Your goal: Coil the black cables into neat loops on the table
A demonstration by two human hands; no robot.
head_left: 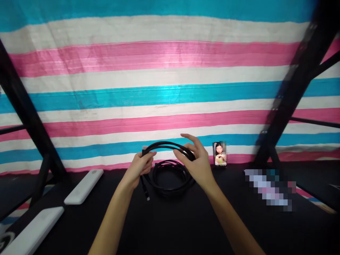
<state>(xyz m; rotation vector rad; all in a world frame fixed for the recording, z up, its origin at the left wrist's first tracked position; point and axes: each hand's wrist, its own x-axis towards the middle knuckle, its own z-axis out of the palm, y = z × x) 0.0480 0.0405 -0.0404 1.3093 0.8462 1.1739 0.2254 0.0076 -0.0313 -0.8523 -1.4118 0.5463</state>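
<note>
Striped tarp (164,53) in blue, white and pink fills the whole back, dropping to the far edge of a black tabletop (159,230), with dark metal posts (284,92) slanting in on both sides. Two white slab-like devices (84,187) sit well left of the hands, a lit phone (219,156) stands upright by the far edge just beyond the right hand (198,163), and some pixelated item (265,187) is further right. Dark tabletop runs between the forearms toward the near side. Black cable (164,143) is mid-table, smooth and slightly shiny, its upper loops arching between both hands. Left hand (140,168) is pinched onto it, a metal-tipped plug (147,195) dangling below. Right thumb and index stand apart with loops running between them; can't tell if the other fingers grip. More black loops (172,191) circle underneath, maybe the same cable, can't tell.
</note>
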